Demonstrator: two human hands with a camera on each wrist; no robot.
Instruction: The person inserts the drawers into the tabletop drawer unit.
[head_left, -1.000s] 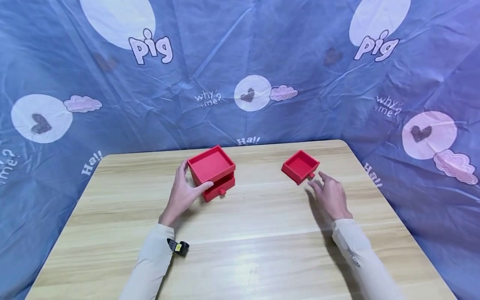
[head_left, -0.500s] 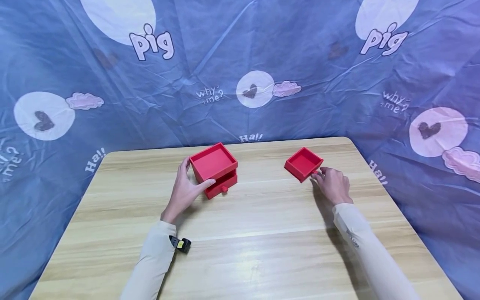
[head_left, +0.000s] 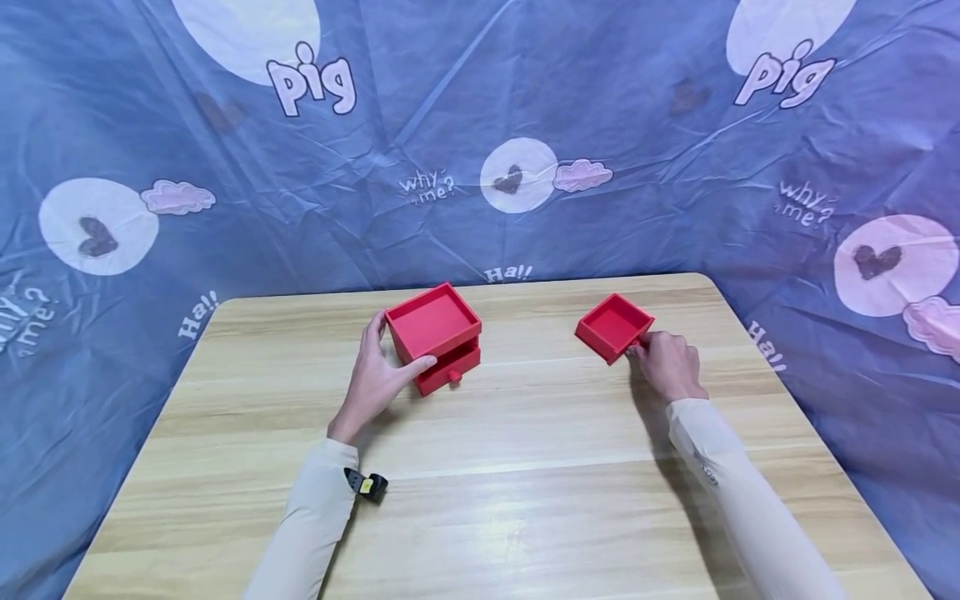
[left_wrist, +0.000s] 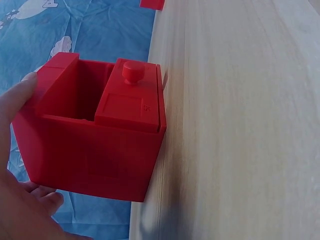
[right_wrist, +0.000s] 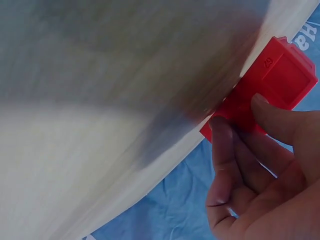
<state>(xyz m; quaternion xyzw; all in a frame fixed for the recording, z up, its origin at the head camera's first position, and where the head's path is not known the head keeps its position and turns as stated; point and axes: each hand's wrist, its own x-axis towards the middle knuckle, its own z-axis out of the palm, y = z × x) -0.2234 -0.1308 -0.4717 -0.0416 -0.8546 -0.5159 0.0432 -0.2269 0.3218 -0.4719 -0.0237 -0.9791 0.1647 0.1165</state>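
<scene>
A small red cabinet (head_left: 433, 321) with a tray-like top stands on the left of the table's far half. My left hand (head_left: 369, 379) grips it, thumb at the front edge and fingers round the far left side. Its upper slot (left_wrist: 82, 92) gapes open, while a drawer (left_wrist: 130, 102) with a round knob (left_wrist: 133, 71) sits in the lower one. Farther right is a loose red drawer (head_left: 615, 327). My right hand (head_left: 666, 364) pinches it at the front by thumb and fingers, which hide the knob. Whether this drawer touches the table cannot be told.
Both red pieces are near the far edge of the wooden table (head_left: 480, 467), with a stretch of tabletop between them. A blue patterned cloth (head_left: 420, 108) hangs behind and along the sides. A black strap device (head_left: 367, 485) is on the left wrist.
My right hand has closed in on the loose drawer's knob and now pinches it. My left hand keeps its grip on the cabinet. The head view has shifted slightly.
</scene>
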